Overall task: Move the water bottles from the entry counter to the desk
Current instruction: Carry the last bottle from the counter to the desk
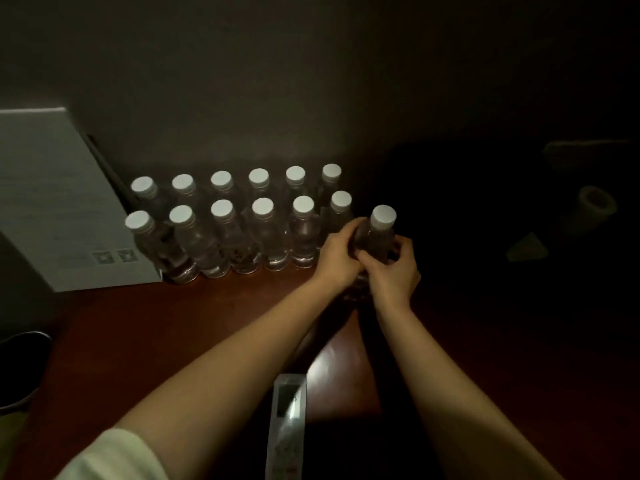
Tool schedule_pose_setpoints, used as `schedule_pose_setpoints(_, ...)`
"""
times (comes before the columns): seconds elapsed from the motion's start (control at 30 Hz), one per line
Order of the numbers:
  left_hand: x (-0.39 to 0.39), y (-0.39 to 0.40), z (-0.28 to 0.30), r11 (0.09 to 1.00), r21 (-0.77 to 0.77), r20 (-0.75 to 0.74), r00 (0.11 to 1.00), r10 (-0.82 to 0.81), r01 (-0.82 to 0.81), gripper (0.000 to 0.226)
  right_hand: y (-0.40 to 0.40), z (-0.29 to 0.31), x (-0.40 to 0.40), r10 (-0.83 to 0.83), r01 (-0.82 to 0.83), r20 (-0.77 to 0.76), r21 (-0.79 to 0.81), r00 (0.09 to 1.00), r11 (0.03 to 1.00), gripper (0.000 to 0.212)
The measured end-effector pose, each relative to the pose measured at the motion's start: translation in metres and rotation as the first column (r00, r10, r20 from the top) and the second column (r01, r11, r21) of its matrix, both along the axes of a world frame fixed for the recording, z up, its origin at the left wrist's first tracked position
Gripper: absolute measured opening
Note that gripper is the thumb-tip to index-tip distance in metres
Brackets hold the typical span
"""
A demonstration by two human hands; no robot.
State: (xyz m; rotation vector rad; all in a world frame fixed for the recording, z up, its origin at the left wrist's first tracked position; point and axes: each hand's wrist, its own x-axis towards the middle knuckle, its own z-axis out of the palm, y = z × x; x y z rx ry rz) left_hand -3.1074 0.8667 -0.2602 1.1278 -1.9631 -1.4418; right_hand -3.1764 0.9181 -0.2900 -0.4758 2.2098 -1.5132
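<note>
Nearest us, a pale remote (286,424) lies on the reddish desk (138,327), its lower end cut off. Both hands are wrapped around one white-capped bottle (379,230) at the right end of the two bottle rows (239,233): left hand (341,259) and right hand (393,271) fingers curled on it. Its base is hidden, possibly resting on the desk, and the right side is too dark to read

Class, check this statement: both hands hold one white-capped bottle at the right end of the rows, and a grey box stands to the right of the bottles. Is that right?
Not quite. In the head view the grey box stands to the left of the bottles, not the right. The rest holds: the left hand and the right hand both hold one white-capped bottle at the right end of the rows.
</note>
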Motion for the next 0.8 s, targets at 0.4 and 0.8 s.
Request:
schedule_pose_setpoints(0.4, -0.017, -0.016, -0.014, 0.985, -0.166, 0.071, 0.997, -0.028, 0.04, 0.062, -0.023, -0.026, -0.014, -0.002, 0.002, -0.006, 0.079, 1.0, 0.997, 0.06)
schedule_pose_setpoints(0.8, -0.025, -0.021, -0.017, 0.995, -0.098, 0.095, 0.995, 0.017, -0.008, 0.066, -0.036, -0.025, -0.016, 0.09, -0.073, -0.138, 0.123, 0.986, 0.99, 0.057)
